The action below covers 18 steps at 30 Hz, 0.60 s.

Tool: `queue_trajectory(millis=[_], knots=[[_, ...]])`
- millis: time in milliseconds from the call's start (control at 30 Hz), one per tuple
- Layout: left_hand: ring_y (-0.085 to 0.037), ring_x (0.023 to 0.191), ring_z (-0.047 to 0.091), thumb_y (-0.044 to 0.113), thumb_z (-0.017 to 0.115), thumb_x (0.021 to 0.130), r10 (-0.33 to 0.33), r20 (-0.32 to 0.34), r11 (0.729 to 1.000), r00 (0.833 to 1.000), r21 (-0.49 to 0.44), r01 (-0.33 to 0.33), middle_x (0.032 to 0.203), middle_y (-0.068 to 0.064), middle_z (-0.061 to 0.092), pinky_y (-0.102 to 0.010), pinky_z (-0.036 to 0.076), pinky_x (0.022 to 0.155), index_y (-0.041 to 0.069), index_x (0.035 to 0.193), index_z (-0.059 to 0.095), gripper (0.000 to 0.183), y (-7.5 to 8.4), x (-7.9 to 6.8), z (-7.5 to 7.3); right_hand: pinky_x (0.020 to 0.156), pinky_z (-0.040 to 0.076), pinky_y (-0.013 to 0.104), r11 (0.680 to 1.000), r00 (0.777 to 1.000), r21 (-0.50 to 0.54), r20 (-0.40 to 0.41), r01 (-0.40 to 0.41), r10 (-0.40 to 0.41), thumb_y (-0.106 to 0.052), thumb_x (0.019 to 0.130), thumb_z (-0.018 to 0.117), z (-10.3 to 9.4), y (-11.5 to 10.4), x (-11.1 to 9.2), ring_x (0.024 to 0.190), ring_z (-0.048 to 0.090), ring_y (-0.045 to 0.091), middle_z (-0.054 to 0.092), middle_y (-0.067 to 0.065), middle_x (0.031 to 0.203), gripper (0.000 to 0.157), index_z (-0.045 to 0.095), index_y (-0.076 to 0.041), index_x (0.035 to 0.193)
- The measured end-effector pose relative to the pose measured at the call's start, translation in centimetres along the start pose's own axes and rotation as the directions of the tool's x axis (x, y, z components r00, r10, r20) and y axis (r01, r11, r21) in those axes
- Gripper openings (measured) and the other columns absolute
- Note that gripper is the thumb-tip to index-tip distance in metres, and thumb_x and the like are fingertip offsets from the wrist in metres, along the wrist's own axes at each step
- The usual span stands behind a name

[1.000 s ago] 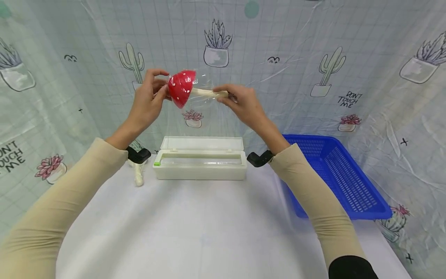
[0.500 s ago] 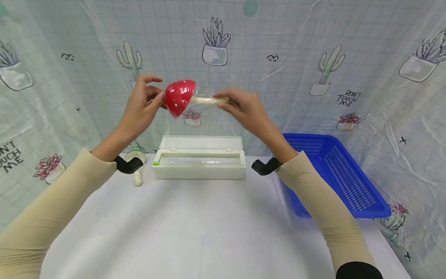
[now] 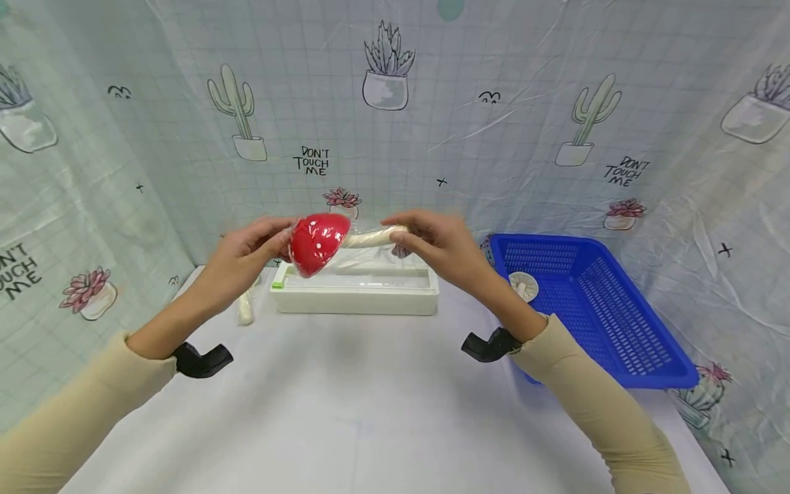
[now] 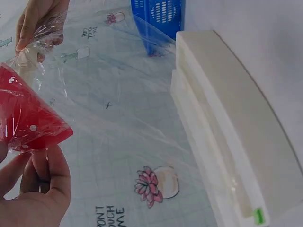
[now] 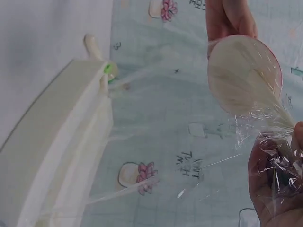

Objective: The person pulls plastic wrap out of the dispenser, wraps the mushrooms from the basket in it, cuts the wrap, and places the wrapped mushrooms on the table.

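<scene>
A toy mushroom with a red, white-dotted cap (image 3: 318, 241) and pale stem (image 3: 370, 239) lies sideways in the air, wrapped in clear cling film. My left hand (image 3: 241, 261) holds the cap at its top, fingertips against it in the left wrist view. At the other end my right hand (image 3: 444, 250) pinches the foot of the stem between thumb and fingers. Crumpled film (image 5: 277, 165) covers part of the right palm in the right wrist view. Behind and below stands a white cling film dispenser (image 3: 354, 303), its lid up. In the wrist views, film stretches between it and the mushroom.
A blue perforated basket (image 3: 607, 309) stands at the right, with a pale round thing (image 3: 523, 285) inside its left side. Left of the dispenser lies a pale stem-shaped thing (image 3: 245, 310), partly hidden by the left hand. A patterned curtain closes off the back.
Both hands have come down with the mushroom, from high before the curtain to just above the dispenser. My grip on cap and stem stays. The pale round thing in the basket has come into sight.
</scene>
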State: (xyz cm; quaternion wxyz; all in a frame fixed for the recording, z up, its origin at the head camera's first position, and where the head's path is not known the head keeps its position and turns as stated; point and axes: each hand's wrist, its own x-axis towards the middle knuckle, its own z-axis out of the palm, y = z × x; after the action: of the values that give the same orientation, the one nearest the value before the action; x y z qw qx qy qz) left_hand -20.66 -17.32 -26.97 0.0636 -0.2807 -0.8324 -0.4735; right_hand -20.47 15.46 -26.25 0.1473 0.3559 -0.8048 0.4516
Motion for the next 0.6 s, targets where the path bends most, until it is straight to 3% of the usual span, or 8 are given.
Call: queue_trajectory(millis=[133, 267, 367, 467, 600], knots=[[-0.018, 0.100, 0.065, 0.025, 0.053, 0.108, -0.091, 0.025, 0.995, 0.996, -0.044, 0.092, 0.124, -0.010, 0.064, -0.018, 0.056, 0.085, 0.004, 0.139, 0.058, 0.038, -1.0, -2.1, 1.0, 0.074, 0.062, 0.032, 0.993, 0.998, 0.092, 0.023, -0.068, 0.067, -0.009, 0.101, 0.064, 1.5, 0.6, -1.9, 0.078, 0.072, 0.014, 0.075, 0.007, 0.095, 0.025, 0.070, -0.004, 0.124], [-0.019, 0.117, 0.055, 0.028, 0.052, 0.108, -0.160, 0.047, 0.983, 0.986, -0.082, 0.164, 0.130, -0.008, 0.058, -0.018, 0.053, 0.090, 0.006, 0.135, 0.057, 0.036, -2.6, -4.2, 2.4, 0.076, 0.063, 0.040, 0.961, 0.982, 0.206, 0.070, -0.186, 0.175, -0.013, 0.102, 0.062, 3.4, 1.4, -4.1, 0.081, 0.073, 0.017, 0.074, 0.008, 0.099, 0.025, 0.070, -0.005, 0.125], [-0.019, 0.128, 0.048, 0.027, 0.051, 0.108, -0.185, 0.097, 0.964, 0.978, -0.174, 0.199, 0.139, -0.009, 0.051, -0.020, 0.052, 0.096, 0.005, 0.136, 0.052, 0.036, -4.0, -5.7, 3.4, 0.079, 0.062, 0.042, 0.909, 0.954, 0.291, 0.115, -0.298, 0.276, -0.016, 0.103, 0.062, 4.9, 2.2, -5.7, 0.085, 0.074, 0.019, 0.073, 0.009, 0.105, 0.026, 0.069, -0.006, 0.126], [-0.016, 0.127, 0.053, 0.023, 0.051, 0.108, -0.202, 0.167, 0.924, 0.965, -0.295, 0.245, 0.141, -0.017, 0.050, -0.024, 0.052, 0.099, 0.001, 0.138, 0.045, 0.037, -5.4, -7.1, 4.6, 0.080, 0.062, 0.038, 0.843, 0.916, 0.358, 0.157, -0.401, 0.369, -0.017, 0.103, 0.062, 6.4, 3.2, -7.1, 0.086, 0.073, 0.020, 0.072, 0.012, 0.106, 0.028, 0.068, -0.006, 0.127], [-0.016, 0.127, 0.055, 0.020, 0.053, 0.107, -0.239, 0.251, 0.880, 0.938, -0.352, 0.318, 0.143, -0.022, 0.048, -0.031, 0.052, 0.101, 0.003, 0.143, 0.039, 0.042, -7.5, -8.7, 6.0, 0.078, 0.063, 0.035, 0.765, 0.860, 0.393, 0.208, -0.509, 0.466, -0.017, 0.103, 0.062, 8.3, 4.5, -8.5, 0.082, 0.073, 0.020, 0.069, 0.014, 0.111, 0.029, 0.067, -0.004, 0.129]])
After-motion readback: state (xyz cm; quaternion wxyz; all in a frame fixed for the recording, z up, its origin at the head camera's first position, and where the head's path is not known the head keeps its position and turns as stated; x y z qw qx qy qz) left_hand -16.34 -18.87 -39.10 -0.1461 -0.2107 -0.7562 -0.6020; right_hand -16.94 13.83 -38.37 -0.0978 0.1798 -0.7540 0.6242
